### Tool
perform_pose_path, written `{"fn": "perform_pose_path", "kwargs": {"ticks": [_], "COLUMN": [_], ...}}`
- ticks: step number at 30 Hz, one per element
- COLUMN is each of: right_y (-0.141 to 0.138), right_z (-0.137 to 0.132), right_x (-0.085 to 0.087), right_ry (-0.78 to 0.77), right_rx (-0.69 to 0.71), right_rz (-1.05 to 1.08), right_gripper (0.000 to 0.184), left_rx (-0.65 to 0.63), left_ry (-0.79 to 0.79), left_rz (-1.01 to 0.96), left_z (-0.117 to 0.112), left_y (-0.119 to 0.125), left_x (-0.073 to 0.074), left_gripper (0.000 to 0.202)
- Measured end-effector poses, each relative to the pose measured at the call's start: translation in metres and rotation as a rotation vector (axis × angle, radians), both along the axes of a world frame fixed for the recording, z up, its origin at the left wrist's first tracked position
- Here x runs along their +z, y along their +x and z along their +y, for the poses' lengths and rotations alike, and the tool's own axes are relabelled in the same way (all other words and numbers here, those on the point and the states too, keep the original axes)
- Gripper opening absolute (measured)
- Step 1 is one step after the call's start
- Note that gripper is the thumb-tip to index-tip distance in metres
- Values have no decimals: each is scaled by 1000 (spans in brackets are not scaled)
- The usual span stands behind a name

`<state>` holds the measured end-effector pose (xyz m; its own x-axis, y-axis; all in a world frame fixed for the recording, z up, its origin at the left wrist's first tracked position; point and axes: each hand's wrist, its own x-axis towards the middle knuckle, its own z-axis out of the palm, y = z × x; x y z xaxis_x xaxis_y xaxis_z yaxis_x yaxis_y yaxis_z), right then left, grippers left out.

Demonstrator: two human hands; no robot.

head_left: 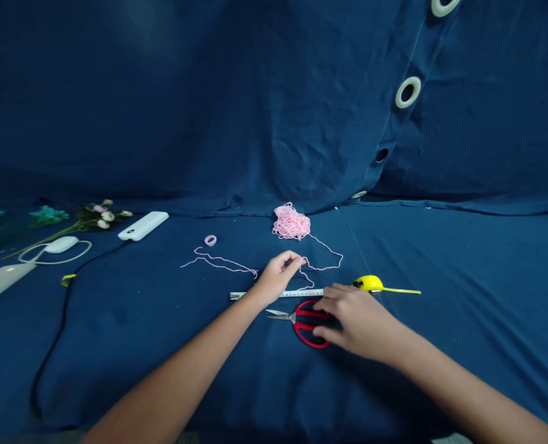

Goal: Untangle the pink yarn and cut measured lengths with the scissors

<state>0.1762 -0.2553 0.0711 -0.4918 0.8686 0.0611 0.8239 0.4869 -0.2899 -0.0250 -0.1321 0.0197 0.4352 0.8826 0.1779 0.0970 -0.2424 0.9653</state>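
My left hand (280, 271) pinches a strand of pink yarn (325, 269) between thumb and fingertips. That strand runs back to a loose pink yarn heap (292, 222), and another length (222, 266) trails off to the left. Over the red handles of the scissors (308, 343), my right hand (354, 317) has its thumb apart from its fingers. The scissors lie on the cloth, blades pointing left and slightly parted. A yellow tape measure (368, 283) sits just beyond the right hand, which covers part of its drawn-out blade (301, 293).
A small pink ring-shaped coil (210, 240) lies beyond the yarn strand. At left are a white rectangular device (143, 226) with a black cable (63, 320), a white corded item (61, 245), another pale device (3, 282) and artificial flowers (105, 216). A blue curtain (209, 111) hangs behind.
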Motion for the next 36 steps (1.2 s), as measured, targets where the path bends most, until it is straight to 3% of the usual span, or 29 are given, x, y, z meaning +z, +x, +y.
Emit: {"fn": "perform_pose_path", "kwargs": {"ticks": [3,6,9,13,15,19,23,28,36], "right_y": [-21,-15,1,11,11,9,12,13,15], "right_z": [-5,0,6,19,29,44,43,37,40], "right_x": [-10,-9,-2,-6,-15,-36,-46,-48,-53], "right_ry": [-14,-65,-321,-699,-774,-884,-921,-992,-1000], "right_rx": [27,129,225,140,92,9,-44,-29,-4], "right_rz": [-84,-6,267,863,1096,1300,1349,1255,1207], "right_gripper": [36,26,21,29,36,41,46,61,63], "left_rx": [5,-12,-13,-18,-26,-40,-49,-73,-61], "left_ry": [-16,-26,-55,-94,-118,-155,-244,-371,-386], "left_rz": [-8,-31,-71,-121,-143,-166,-256,-412,-351], "left_z": [2,4,5,6,5,4,4,7,6], "left_y": [0,-1,-2,-3,-4,-7,-10,-12,-9], "left_x": [-5,-8,-11,-11,-9,-4,1,6,4], "left_gripper": [36,35,34,35,34,32,27,24,27]}}
